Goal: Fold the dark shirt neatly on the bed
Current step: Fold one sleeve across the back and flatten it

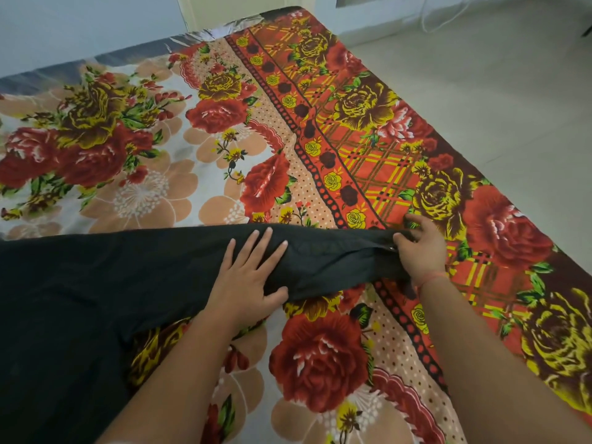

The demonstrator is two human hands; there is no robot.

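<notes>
The dark shirt [112, 283] lies spread on the flowered bed cover [224, 123], filling the lower left, with one sleeve stretched out to the right. My left hand [250, 274] rests flat on that sleeve, fingers spread, thumb at its near edge. My right hand [419, 248] pinches the sleeve's cuff end between thumb and fingers, near a small shiny button. A thin red thread circles my right wrist.
The bed's right edge [499, 193] runs diagonally from the far middle to the near right. Beyond it lies pale tiled floor [480, 75]. A white wall and a white cable [448, 14] stand at the far side.
</notes>
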